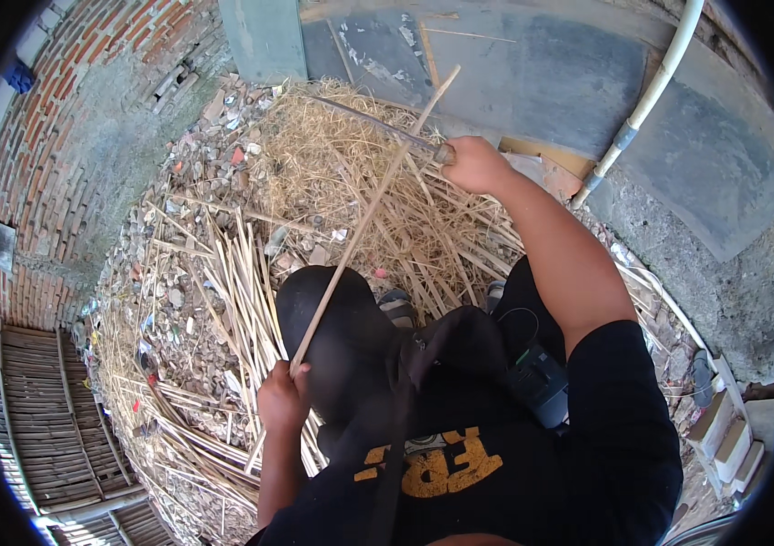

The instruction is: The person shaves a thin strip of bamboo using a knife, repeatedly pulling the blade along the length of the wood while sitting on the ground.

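My left hand (282, 398) is closed around the lower end of a long bamboo strip (351, 247), beside my left knee. From there the strip slants up and to the right, its far end above the pile of shavings. My right hand (476, 166), arm stretched forward, grips the handle of a long-bladed knife (378, 124). The dark, narrow blade points left and crosses the strip near its upper end; whether it touches the strip I cannot tell. Curly bamboo shavings (314, 150) lie heaped beneath the blade.
Split bamboo strips (237, 282) lie bundled left of my knee on rubble-strewn ground. A brick wall (60, 164) rises at the left, with a bamboo slat panel (37, 400) below it. Grey sheets (551, 73) and a white pipe (655, 86) stand at the far side.
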`<move>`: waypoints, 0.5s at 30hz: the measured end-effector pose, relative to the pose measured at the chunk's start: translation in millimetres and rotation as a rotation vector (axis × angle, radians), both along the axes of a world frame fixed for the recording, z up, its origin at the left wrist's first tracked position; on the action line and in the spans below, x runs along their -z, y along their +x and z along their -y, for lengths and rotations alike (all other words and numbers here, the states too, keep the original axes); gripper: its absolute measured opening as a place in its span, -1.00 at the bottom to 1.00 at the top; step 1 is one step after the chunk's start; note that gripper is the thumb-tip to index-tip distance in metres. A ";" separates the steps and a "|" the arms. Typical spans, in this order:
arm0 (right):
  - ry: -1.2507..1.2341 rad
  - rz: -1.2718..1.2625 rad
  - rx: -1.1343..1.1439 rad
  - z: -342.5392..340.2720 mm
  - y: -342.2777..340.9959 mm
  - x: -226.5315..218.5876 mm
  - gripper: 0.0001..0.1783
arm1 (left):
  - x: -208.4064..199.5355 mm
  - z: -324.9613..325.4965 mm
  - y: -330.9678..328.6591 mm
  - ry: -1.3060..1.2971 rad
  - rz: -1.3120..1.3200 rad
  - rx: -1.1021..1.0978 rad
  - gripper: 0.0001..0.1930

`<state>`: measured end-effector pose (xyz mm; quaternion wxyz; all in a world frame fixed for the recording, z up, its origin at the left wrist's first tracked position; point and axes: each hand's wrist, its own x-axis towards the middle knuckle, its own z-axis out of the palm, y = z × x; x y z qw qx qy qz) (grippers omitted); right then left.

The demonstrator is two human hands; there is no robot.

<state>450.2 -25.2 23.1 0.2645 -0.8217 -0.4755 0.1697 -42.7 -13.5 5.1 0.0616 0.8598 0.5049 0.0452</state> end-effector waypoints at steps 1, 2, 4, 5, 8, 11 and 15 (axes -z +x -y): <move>0.003 0.048 -0.036 3.7 9.2 4.7 -0.69 | -5.5 0.1 3.0 -0.025 0.001 -0.009 -0.57; 0.004 0.091 -0.072 5.0 11.8 8.0 -0.66 | -8.7 -0.1 4.1 -0.018 -0.004 -0.009 -0.57; -0.008 0.124 -0.085 7.8 -6.2 -4.4 -0.67 | -10.1 -0.1 3.6 -0.060 0.043 0.001 -0.58; -0.022 0.160 -0.147 9.8 -13.0 -7.7 -0.69 | -10.3 -3.1 1.1 -0.104 0.063 0.009 -0.53; -0.109 0.175 -0.246 16.1 -41.1 -22.8 -0.75 | -17.8 -5.2 3.0 -0.215 0.141 0.032 -0.46; -0.119 0.270 -0.429 20.4 -62.1 -32.0 -0.68 | -15.0 -5.4 -0.9 -0.254 0.190 0.031 -0.42; -0.118 0.148 -0.409 10.3 -39.7 -10.2 -0.67 | -11.3 0.5 2.8 -0.195 0.178 0.024 -0.46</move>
